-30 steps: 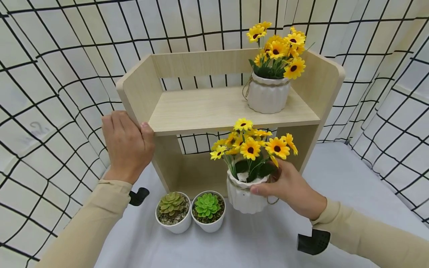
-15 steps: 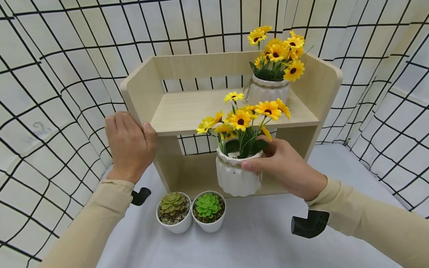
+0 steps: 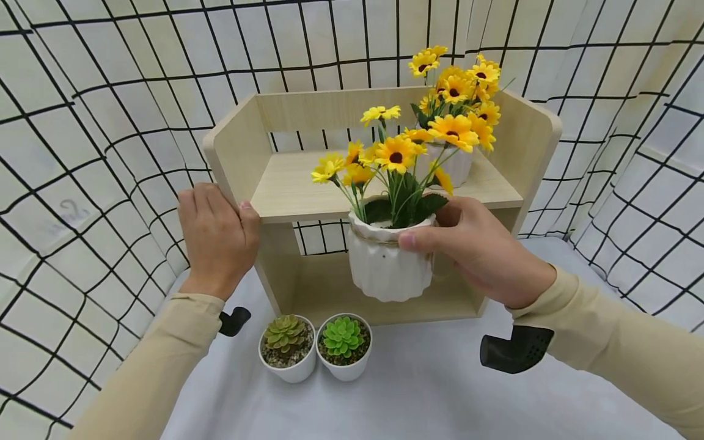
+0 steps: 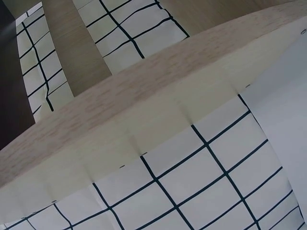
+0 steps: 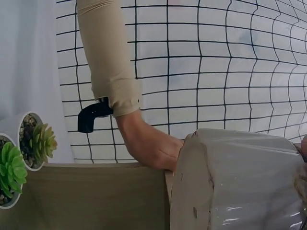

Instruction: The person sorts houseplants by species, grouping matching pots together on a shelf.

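Observation:
In the head view my right hand (image 3: 478,244) pinches the rim of a white fluted flowerpot (image 3: 392,266), thumb outside at the front. Yellow artificial sunflowers (image 3: 397,154) rise from it. The pot hangs in front of the shelf's upper board (image 3: 308,189), overlapping that board's front edge. Its pale underside (image 5: 189,191) faces the right wrist view. My left hand (image 3: 220,238) grips the left side panel (image 3: 236,150) of the wooden shelf, fingers curled over its edge. A second pot of sunflowers (image 3: 456,85) stands at the upper board's right end, partly hidden behind the held flowers.
Two small white pots with succulents, one olive (image 3: 285,333) and one bright green (image 3: 342,337), stand side by side on the white cloth (image 3: 429,379) before the shelf. Black wire grid panels (image 3: 110,146) surround the shelf at the back and sides.
My right hand has lifted the flowerpot from near the cloth up to the upper board's height, drifting slightly left. My left hand keeps its hold on the panel.

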